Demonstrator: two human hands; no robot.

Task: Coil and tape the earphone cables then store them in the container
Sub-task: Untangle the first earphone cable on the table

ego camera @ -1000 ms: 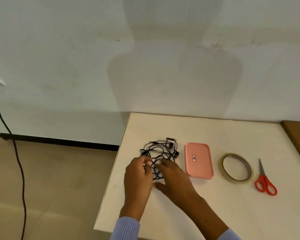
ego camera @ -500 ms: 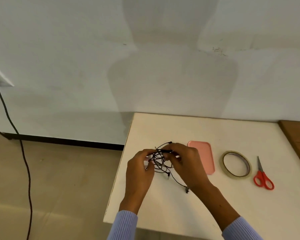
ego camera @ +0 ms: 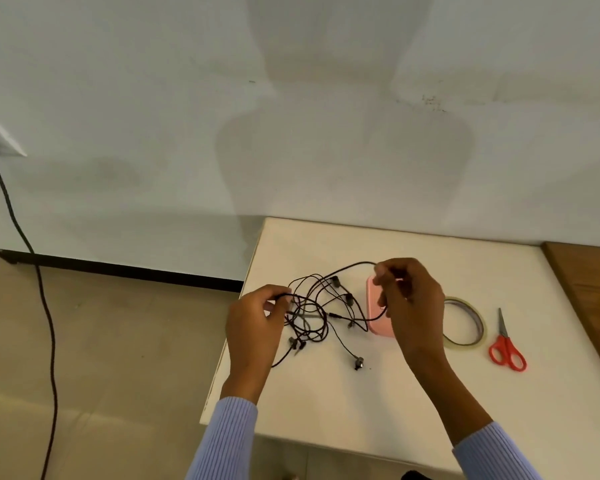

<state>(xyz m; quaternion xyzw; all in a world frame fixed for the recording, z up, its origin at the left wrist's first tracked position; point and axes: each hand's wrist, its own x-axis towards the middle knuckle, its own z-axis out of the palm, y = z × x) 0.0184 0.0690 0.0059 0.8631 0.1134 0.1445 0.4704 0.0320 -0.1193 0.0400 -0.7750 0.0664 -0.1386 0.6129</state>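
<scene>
My left hand (ego camera: 253, 320) and right hand (ego camera: 407, 299) each pinch the tangled black earphone cables (ego camera: 314, 311), now lifted off the white counter (ego camera: 326, 403) and pulled apart; untangling has begun, the pink rectangular container (ego camera: 373, 306) waiting behind.

Bare table (ego camera: 343, 410) near front edge, tape roll (ego camera: 465, 323), scissors (ego camera: 506, 344) probably crowding right

The earphone cables (ego camera: 312, 313) are thin, black and tangled, lifted above the tabletop (ego camera: 361, 403) with earbuds dangling. The pink container (ego camera: 374, 317) lies flat just right of the tangle, partly hidden. The tape roll (ego camera: 465, 342) lies flat further right.
</scene>
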